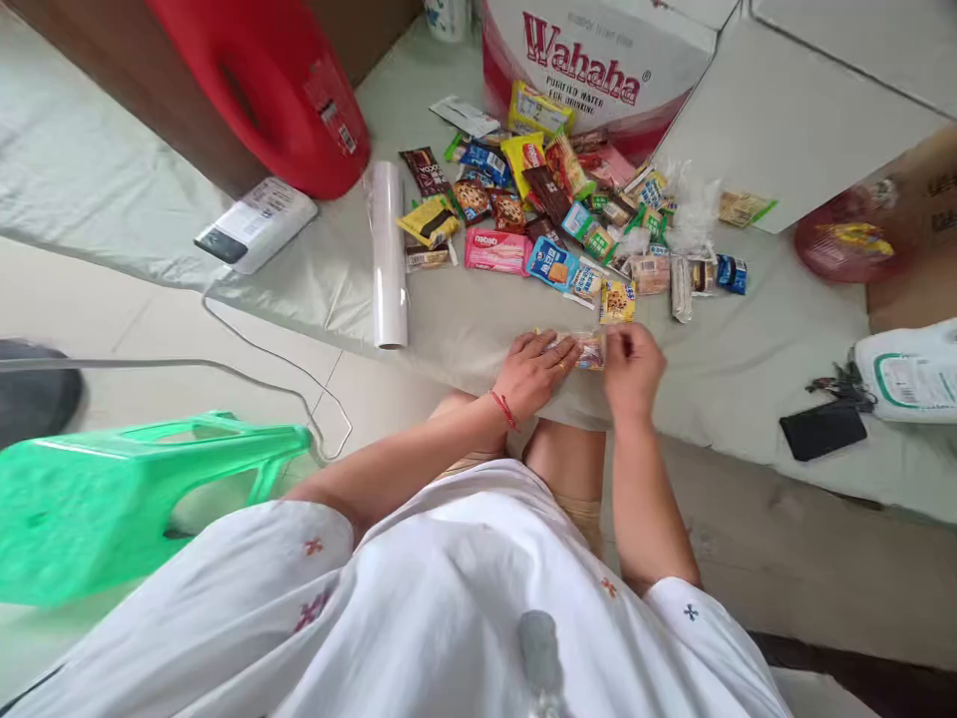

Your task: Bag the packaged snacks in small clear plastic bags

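Near the table's front edge lies a clear-wrapped snack packet point(590, 351), partly covered by my hands. My left hand point(534, 371) rests flat across its left part, fingers stretched out and pressing down on it. At the right end, my right hand point(634, 367) is closed in a pinch on the wrapper. Just beyond it sits a small yellow cookie packet point(618, 301). A pink nabati packet point(496, 251) and a blue snack packet point(551, 263) lie in the spread of many small snacks behind.
A roll of clear film point(388, 259) lies to the left, near a white device point(256, 225) and a red jug point(276, 90). The Wahaha carton point(598, 70) stands behind the snacks. A black phone point(822, 431) and white bottle point(908, 374) are at right. A green stool point(90, 509) lies lower left.
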Tool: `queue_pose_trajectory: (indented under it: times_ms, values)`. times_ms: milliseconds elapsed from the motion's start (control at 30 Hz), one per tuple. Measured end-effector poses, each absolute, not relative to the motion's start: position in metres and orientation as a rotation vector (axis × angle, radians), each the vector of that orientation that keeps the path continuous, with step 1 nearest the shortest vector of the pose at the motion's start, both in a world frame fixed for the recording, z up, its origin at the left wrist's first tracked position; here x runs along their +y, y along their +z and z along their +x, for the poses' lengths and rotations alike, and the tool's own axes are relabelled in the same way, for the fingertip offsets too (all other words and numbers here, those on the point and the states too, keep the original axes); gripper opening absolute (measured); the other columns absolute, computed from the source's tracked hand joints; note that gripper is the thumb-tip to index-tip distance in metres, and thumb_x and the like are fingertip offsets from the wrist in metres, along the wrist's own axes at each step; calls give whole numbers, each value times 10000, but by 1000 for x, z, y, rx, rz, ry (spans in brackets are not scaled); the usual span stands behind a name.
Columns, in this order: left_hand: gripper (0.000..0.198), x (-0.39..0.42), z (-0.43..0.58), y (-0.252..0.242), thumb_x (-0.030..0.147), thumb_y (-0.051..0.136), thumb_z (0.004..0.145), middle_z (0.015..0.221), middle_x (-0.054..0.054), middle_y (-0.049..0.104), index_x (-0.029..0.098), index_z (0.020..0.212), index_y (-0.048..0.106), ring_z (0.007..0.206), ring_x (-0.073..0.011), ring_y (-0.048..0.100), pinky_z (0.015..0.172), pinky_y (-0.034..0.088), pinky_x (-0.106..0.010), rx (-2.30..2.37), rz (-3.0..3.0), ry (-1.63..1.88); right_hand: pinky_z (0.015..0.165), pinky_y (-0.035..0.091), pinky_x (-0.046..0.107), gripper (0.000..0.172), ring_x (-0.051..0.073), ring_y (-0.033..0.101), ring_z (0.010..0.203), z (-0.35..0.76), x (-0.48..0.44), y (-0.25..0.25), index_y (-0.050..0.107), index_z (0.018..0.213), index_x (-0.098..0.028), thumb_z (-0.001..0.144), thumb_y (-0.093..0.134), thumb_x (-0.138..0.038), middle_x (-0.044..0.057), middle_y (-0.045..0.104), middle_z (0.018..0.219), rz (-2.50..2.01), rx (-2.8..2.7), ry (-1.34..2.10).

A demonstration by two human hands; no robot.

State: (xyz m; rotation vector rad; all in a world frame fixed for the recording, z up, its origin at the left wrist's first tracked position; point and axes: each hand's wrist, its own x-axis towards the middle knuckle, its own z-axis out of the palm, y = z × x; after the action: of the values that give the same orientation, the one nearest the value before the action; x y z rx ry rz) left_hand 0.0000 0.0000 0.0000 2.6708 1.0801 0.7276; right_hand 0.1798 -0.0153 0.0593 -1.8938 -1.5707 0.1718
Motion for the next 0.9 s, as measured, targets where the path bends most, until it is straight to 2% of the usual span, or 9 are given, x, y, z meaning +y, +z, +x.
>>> queue_pose_trajectory:
  times_ms: [100,200,367,467,533,633,700,800,900]
  values:
    - [419,2,1,-4,188,451,1046,1488,-73,643,215,1412,652,1398,-294,570,1168,437,-525,1044,2621,750,758,451,310,289,206,576,826,152,-18,56,681,955,-173,1043,430,-288,96,638,954,-2025,-1711,174]
    - [411,3,2,-9,170,452,1034,1459,-112,662,203,1387,661,1440,-248,541,1229,387,-513,971,2512,843,784,489,336,357,223,592,868,140,-28,53,705,1102,-153,1058,375,-280,129,623,1034,-2048,-1786,168]
    - [439,3,2,-7,157,372,1035,1477,-155,637,170,1409,602,1470,-200,513,1248,369,-490,925,2224,1114,1046,508,478,464,320,567,1264,128,-53,40,545,1452,-112,1031,398,-240,241,546,1382,-1920,-1860,180]
    - [454,3,0,7,212,410,1032,1600,-157,516,202,1456,569,1528,-222,439,1262,316,-511,858,2271,1031,1069,504,548,578,389,539,1369,117,-65,32,414,1563,-109,1000,457,-235,294,396,1580,-1947,-1870,260]
    - [504,4,-1,18,215,461,1007,1635,-138,473,235,1505,536,1552,-251,404,1295,197,-565,812,2400,832,1020,539,565,638,417,582,1337,114,-72,30,371,1595,-113,975,481,-219,304,312,1648,-1952,-1901,331]
    - [622,7,-2,29,174,516,939,1621,-162,485,177,1560,477,1574,-310,356,1294,45,-649,885,2504,621,951,590,534,600,407,615,1316,123,-82,35,458,1556,-146,960,492,-213,251,217,1715,-1880,-1977,430]
    - [670,8,-3,31,164,536,906,1618,-183,483,122,1570,455,1583,-340,325,1286,44,-671,908,2545,554,991,587,500,500,359,595,1355,139,-87,42,574,1465,-191,974,492,-232,191,326,1690,-1760,-2002,480]
    - [682,9,-3,28,123,497,901,1643,-179,447,113,1581,439,1580,-337,330,1282,97,-669,878,2600,508,1079,534,497,406,286,618,1302,169,-85,55,660,1363,-250,1008,463,-250,137,642,1425,-1662,-1895,363]
    - [687,8,-3,24,82,456,896,1645,-166,449,133,1582,441,1563,-314,366,1287,94,-662,878,2615,526,1123,466,558,431,310,582,1298,196,-66,62,629,1414,-227,1011,494,-294,151,676,1362,-1690,-1890,185]
